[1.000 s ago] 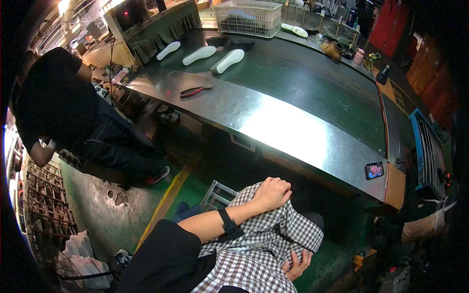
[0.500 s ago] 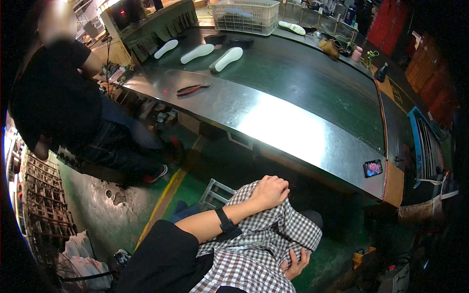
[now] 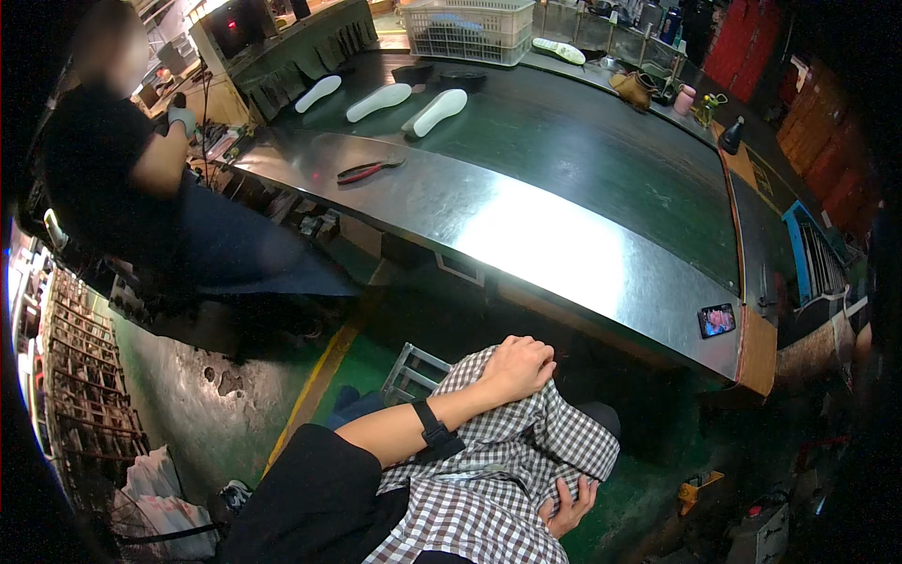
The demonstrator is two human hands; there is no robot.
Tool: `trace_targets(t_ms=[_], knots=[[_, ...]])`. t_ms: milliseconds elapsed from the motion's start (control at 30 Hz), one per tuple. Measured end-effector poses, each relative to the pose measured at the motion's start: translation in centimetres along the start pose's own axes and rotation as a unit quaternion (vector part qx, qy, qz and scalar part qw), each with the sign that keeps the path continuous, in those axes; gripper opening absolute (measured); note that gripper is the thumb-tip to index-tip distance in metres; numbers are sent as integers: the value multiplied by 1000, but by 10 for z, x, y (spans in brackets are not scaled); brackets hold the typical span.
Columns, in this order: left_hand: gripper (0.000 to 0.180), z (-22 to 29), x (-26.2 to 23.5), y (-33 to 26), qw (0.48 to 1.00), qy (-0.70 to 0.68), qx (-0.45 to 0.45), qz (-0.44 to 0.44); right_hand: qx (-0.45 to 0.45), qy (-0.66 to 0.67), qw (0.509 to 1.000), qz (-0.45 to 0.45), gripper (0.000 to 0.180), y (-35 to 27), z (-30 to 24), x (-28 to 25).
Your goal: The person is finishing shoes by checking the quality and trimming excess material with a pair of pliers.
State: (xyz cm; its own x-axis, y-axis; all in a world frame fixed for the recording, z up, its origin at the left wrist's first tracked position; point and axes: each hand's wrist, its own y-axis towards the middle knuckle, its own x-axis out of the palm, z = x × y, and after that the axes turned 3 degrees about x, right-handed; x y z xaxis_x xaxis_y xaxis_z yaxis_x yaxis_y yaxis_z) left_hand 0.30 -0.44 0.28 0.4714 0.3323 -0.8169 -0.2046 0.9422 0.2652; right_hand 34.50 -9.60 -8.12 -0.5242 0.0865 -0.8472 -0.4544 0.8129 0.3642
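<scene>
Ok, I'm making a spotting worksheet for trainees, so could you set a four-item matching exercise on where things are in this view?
Column one:
1. left hand
2. red-handled pliers
3. phone
4. pale crate

Column two:
A. near the right end of the metal strip
B. at the far edge of the dark surface
C. on the checked cloth
D. toward the left of the metal strip

Pairs: 1-C, 2-D, 3-A, 4-B.

checkered cloth (image 3: 460, 512) cut off by lower edge.
</scene>
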Motion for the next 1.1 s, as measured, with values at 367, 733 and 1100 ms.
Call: trace_targets(t_ms=[367,733,1100], knots=[[19,-3,-3,0,1000,2,-2,3,-2,8,1000,-6,35,1,-2,1],[20,1,1,-1,999,-21,-15,-21,-17,22,998,65,44,15,-11,-11],[16,-2,-5,1,1000,-23,-8,-14,-88,-11,996,31,43,47,-30,-39]])
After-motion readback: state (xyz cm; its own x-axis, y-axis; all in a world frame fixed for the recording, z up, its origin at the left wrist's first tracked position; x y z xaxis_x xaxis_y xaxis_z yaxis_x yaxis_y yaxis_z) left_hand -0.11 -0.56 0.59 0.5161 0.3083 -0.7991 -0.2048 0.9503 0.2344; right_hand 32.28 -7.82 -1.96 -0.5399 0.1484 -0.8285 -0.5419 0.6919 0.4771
